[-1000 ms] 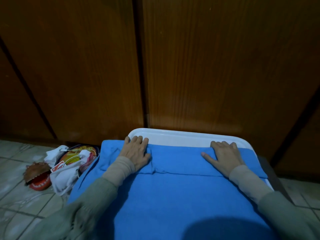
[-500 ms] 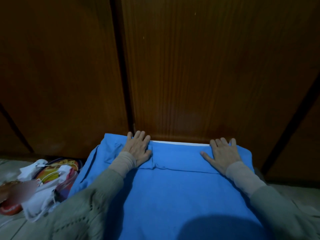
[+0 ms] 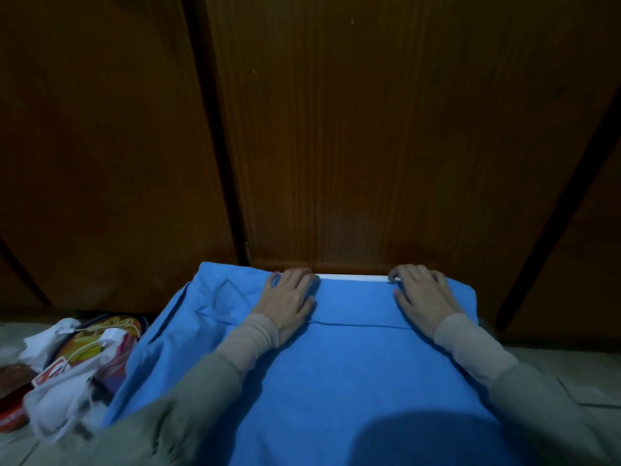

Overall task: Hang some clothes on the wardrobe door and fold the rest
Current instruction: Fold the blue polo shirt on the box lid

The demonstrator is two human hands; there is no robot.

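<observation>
Gripping the blue garment's (image 3: 336,364) far edge with curled fingers (image 3: 408,274), wardrobe door (image 3: 386,146) just beyond.

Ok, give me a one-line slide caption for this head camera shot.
Both hands, left and right, grip the far edge of a blue garment spread before the wooden wardrobe doors.

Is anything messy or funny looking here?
Yes. A jumble of stuff lies heaped on the floor left of the blue cloth: white fabric, a colourful pack and cords, all tangled. The cloth's far left corner is rumpled with creases, while the left hand and right hand grip its far edge.
</observation>
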